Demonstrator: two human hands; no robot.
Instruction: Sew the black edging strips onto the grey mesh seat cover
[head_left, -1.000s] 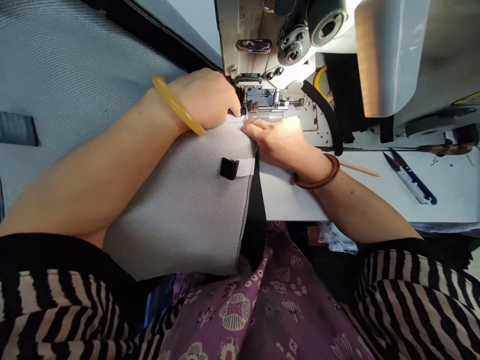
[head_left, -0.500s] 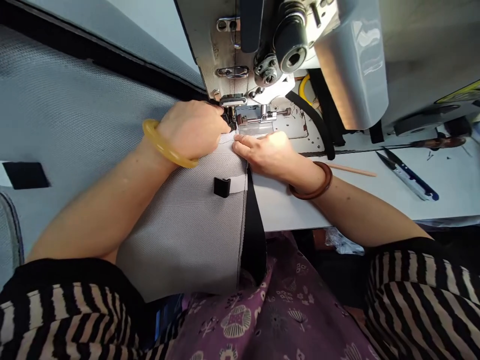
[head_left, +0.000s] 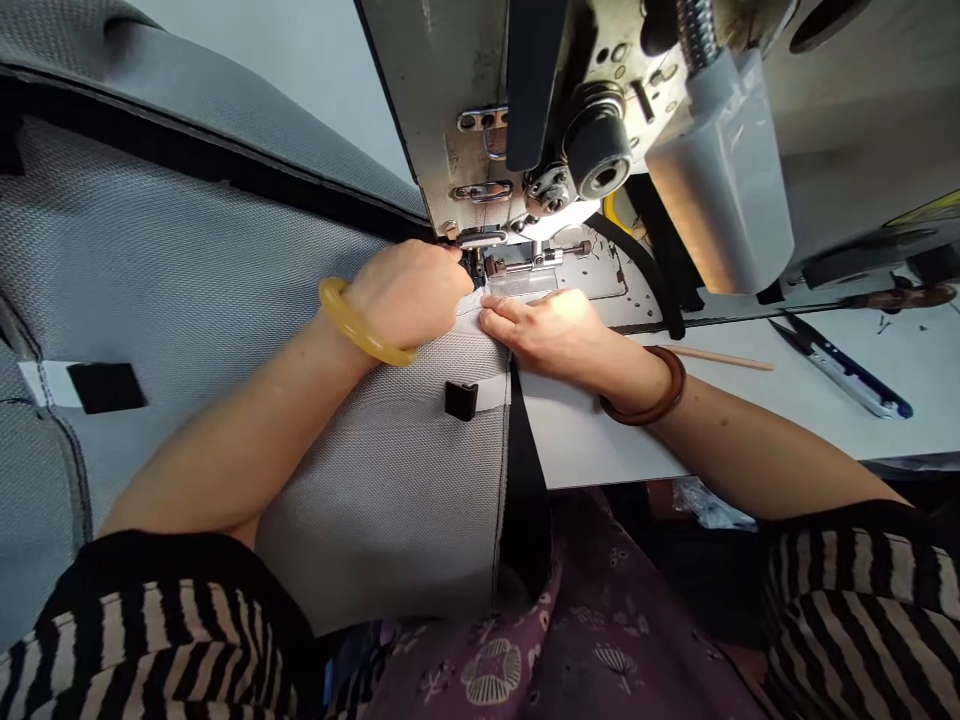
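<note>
A large piece of grey woven fabric (head_left: 390, 490) runs under the presser foot of a sewing machine (head_left: 420, 90), its stitched right edge backed by a black strip (head_left: 527, 450). My left hand (head_left: 412, 295), with a yellow bangle at the wrist, presses the fabric just left of the foot, fingers curled and closed on it. Just right of it, my right hand (head_left: 536, 330), wearing a brown bangle, has its fingers together on the fabric's edge. The fingertips are partly hidden. Below the hands, a small black tab (head_left: 460, 400) sits on a white band across the fabric.
Right of the hands, a pale stick (head_left: 720, 357) and dark-blue-handled thread snips (head_left: 847, 370) lie on the white tabletop (head_left: 600, 455). A black strap (head_left: 645, 265) curves over the machine bed. More grey fabric with black trim (head_left: 187, 165) spreads out on the left.
The view has shifted, so everything appears lower and farther right. Both hands keep nearly the same place beside the presser foot, still on the fabric.
</note>
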